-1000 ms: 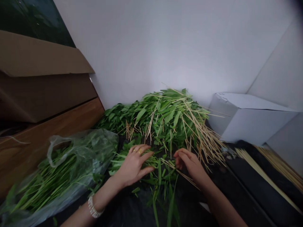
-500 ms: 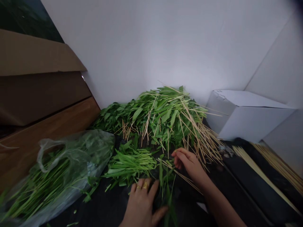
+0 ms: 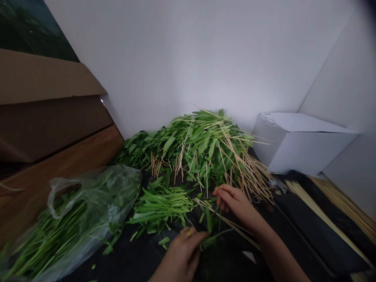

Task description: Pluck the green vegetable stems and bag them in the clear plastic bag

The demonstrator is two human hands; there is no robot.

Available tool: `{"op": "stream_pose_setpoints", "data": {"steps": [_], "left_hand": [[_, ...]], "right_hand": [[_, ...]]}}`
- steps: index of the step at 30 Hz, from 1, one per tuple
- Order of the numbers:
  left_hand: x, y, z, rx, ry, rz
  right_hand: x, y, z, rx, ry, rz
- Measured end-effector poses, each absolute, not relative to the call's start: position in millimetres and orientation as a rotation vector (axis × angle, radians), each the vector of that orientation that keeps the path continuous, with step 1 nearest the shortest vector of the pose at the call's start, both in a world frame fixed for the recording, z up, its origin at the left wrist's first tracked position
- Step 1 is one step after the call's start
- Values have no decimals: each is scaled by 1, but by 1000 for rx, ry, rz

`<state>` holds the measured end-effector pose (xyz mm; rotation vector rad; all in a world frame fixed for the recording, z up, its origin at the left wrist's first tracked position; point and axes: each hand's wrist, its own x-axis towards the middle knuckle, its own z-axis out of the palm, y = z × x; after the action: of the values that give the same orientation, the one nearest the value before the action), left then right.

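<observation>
My left hand [image 3: 183, 252], with rings on a finger, is closed at the front edge of the work area. A long green leaf [image 3: 217, 236] sticks out past its thumb, seemingly pinched there. To the right, my right hand [image 3: 235, 201] hovers with thumb and fingertips pressed together; what lies in the pinch is too small to make out. Under and beside it are loose thin wooden skewers [image 3: 241, 230] and some leaves. A bunch of cut leafy green stems [image 3: 167, 203], similar to water spinach, lies ahead of my left hand on black sheeting [image 3: 117, 270].
Behind, a large heap of leafy greens [image 3: 202, 143] with many skewers [image 3: 249, 168] leans near the wall. A clear plastic bag [image 3: 123, 196] of greens lies left, beside a cardboard box [image 3: 44, 78]. Rightward are a white box [image 3: 311, 149] and long skewer bundles [image 3: 323, 215].
My left hand has gone from spread fingers to a closed grip, and the leaf at its thumb has swung rightward. The right hand stays pinched in nearly the same place.
</observation>
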<state>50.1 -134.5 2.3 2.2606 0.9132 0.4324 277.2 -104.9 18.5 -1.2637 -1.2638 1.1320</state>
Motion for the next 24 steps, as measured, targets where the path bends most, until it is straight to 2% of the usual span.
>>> {"op": "stream_pose_setpoints", "data": {"steps": [6, 14, 19, 24], "left_hand": [[78, -112, 3, 2108, 1170, 575], [104, -120, 7, 2373, 1348, 86], [100, -115, -4, 2393, 1350, -18], [92, -116, 2, 2383, 1335, 48]], "right_hand": [[284, -107, 13, -1494, -1738, 770], [281, -99, -10, -1751, -1884, 547], [262, -101, -14, -1874, -1955, 479], [256, -100, -12, -1964, -1991, 419]]}}
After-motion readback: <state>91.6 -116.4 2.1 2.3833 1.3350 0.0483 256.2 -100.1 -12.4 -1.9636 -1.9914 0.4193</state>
